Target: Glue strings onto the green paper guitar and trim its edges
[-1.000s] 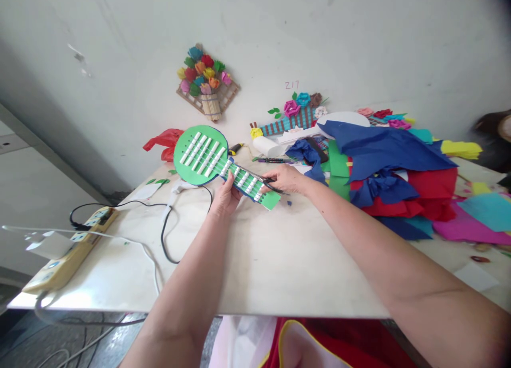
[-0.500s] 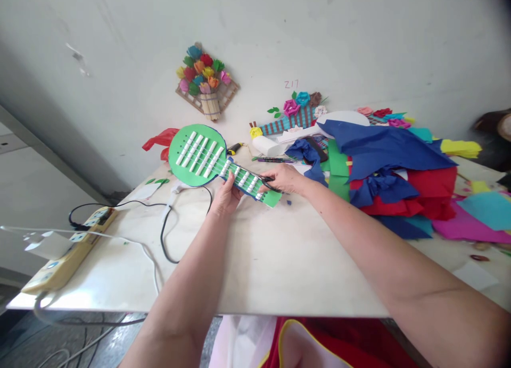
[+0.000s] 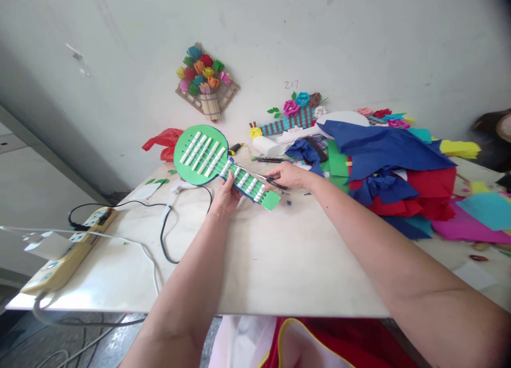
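A green paper guitar [image 3: 191, 168] with white rolled strips, thin strings and a blue edge is held above the table, its round body at the left and its neck pointing down to the right. My left hand [image 3: 227, 198] grips the neck near the body, thumb on top. My right hand [image 3: 288, 176] is closed round the handles of dark scissors [image 3: 277, 184], whose blades lie along the upper edge of the neck. Whether the blades touch the paper cannot be made out.
Blue, red and green paper [image 3: 387, 150] is heaped at the right. A power strip [image 3: 66, 259] with cables lies at the left. Behind are a yellow cutter [image 3: 235, 149], pens [image 3: 273, 160], a glue gun [image 3: 181, 186] and red paper [image 3: 163, 140].
The guitar has shifted slightly to the right. My right hand has moved a little right with the scissors, and more of the neck's end shows.
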`<action>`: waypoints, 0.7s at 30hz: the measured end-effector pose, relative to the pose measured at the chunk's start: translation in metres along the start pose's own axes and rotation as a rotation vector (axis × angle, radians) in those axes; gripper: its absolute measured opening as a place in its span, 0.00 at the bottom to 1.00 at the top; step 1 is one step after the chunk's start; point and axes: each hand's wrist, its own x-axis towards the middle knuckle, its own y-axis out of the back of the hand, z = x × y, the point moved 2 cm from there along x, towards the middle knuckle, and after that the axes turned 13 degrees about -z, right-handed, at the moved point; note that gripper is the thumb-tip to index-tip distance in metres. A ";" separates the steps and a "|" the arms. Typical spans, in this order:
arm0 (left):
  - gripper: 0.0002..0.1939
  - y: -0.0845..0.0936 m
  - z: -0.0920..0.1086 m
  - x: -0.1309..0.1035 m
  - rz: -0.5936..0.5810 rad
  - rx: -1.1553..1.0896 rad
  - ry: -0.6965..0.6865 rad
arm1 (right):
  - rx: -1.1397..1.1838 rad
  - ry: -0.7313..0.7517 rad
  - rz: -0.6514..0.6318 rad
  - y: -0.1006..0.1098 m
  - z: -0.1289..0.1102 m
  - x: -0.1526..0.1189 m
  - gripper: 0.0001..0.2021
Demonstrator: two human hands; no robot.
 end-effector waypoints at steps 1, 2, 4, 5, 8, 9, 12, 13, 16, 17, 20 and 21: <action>0.16 0.001 0.000 0.000 0.006 -0.001 0.000 | 0.066 -0.029 -0.046 0.002 0.004 -0.001 0.22; 0.15 0.002 0.001 0.000 0.020 -0.002 -0.002 | 0.126 -0.067 -0.080 0.004 0.008 -0.001 0.24; 0.13 0.004 0.003 0.000 0.057 0.000 -0.007 | 0.188 -0.119 -0.078 0.008 0.018 -0.001 0.25; 0.11 0.005 0.003 0.000 0.073 0.004 -0.008 | 0.181 -0.132 -0.063 0.009 0.022 -0.001 0.25; 0.10 0.006 0.005 -0.001 0.072 0.012 -0.003 | -0.054 -0.197 0.011 0.007 0.031 0.002 0.24; 0.11 0.005 0.005 -0.001 0.057 0.018 0.002 | -0.189 -0.233 0.037 0.004 0.032 0.003 0.23; 0.13 0.001 0.005 -0.003 0.008 0.055 0.029 | -0.539 -0.374 0.061 -0.006 0.031 0.006 0.21; 0.14 0.000 0.005 -0.004 -0.005 0.074 0.043 | -0.602 -0.420 0.051 -0.010 0.030 0.007 0.20; 0.14 -0.004 0.005 -0.006 -0.039 0.117 0.080 | -0.647 -0.494 0.012 -0.018 0.030 0.010 0.18; 0.14 -0.005 0.005 -0.006 -0.049 0.124 0.089 | -0.628 -0.502 -0.003 -0.018 0.031 0.011 0.18; 0.16 -0.006 0.006 -0.007 -0.065 0.121 0.107 | -0.519 -0.484 -0.081 -0.013 0.038 0.012 0.19; 0.16 -0.006 0.006 -0.007 -0.070 0.118 0.113 | -0.463 -0.465 -0.117 -0.011 0.040 0.012 0.20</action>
